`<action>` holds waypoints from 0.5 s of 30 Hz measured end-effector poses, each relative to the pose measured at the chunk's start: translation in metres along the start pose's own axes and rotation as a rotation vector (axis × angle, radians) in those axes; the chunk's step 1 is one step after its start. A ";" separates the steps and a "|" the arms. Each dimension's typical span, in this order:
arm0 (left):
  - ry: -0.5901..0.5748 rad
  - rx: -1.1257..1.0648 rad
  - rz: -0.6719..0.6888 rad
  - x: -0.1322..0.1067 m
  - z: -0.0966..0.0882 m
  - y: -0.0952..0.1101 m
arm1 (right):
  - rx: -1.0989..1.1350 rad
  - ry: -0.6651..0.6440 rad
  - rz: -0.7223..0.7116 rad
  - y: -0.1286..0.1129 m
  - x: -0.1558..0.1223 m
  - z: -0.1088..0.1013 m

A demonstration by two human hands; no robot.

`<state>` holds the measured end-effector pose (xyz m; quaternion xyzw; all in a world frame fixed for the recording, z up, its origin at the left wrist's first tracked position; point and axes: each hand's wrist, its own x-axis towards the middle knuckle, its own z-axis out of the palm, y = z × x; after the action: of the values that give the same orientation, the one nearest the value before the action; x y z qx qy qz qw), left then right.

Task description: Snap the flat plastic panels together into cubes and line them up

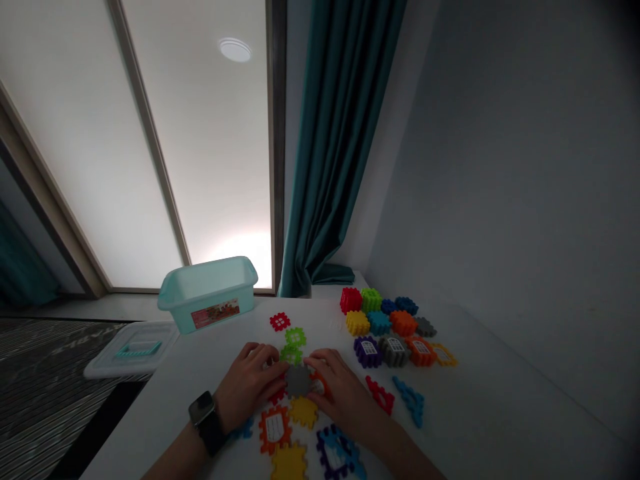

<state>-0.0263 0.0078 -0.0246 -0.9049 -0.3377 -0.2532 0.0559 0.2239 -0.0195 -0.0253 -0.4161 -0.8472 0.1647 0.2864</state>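
Grey interlocking tile (299,381) held between two hands

On my feed, the left hand (249,381) and right hand (336,387) curl over it, half-closed; I cannot tell if they grip. A slip could scatter the neighbouring tiles (303,412) toward the desk's (480,393) near-left edge; bare desk lies open rightward.

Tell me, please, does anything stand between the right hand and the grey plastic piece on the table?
Nothing visible does: the right hand already touches the grey plastic piece. An orange piece lies beneath the hand's fingers, beside the grey one, but does not separate them.
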 end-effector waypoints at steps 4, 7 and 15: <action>0.005 -0.041 -0.033 0.000 0.001 0.000 | -0.014 0.015 -0.048 -0.004 0.001 -0.004; 0.004 -0.088 -0.076 -0.001 0.002 0.000 | -0.032 0.011 -0.083 -0.007 0.002 -0.007; -0.007 -0.128 -0.109 0.001 0.003 0.001 | -0.124 0.061 -0.143 -0.005 0.002 -0.004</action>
<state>-0.0242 0.0080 -0.0265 -0.8877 -0.3696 -0.2740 -0.0171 0.2224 -0.0210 -0.0195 -0.3762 -0.8743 0.0781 0.2967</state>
